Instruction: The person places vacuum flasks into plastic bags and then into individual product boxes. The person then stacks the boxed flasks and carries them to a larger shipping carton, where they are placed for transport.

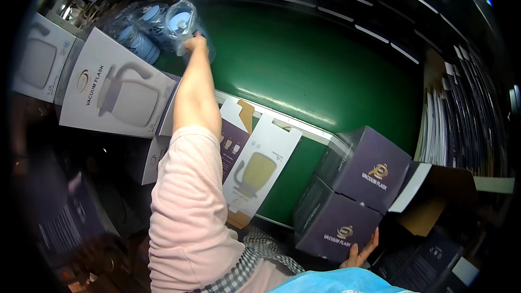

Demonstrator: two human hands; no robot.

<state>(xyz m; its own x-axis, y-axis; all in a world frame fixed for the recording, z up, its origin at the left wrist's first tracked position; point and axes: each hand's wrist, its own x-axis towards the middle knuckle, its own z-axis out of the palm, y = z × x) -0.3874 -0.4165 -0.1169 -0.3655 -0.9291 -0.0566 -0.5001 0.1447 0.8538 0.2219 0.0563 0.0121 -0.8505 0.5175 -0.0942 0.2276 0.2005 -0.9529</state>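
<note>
- At eleven o'clock, on the far side of the green belt (325,70), the left hand (195,42) reaches at full stretch and closes on a flask wrapped in a clear plastic bag (182,21).
- More bagged flasks (141,32) lie just beside it, touching, toward ten o'clock.
- Judgement: the flask looks rigid and moderately light; the loose film is likely slippery, so a hold around the body, not the bag slack, seems safer.
- At five o'clock the right hand (359,254) supports the lower of two stacked purple boxes (347,195) from beneath, fingers spread on its face.
- Cardboard: stiff, light, corners prone to crushing.
- White boxes (111,87) crowd nine o'clock; an opened white carton (260,171) lies at six o'clock over the belt's near edge.
- Open room: the belt from twelve to two o'clock.
</note>
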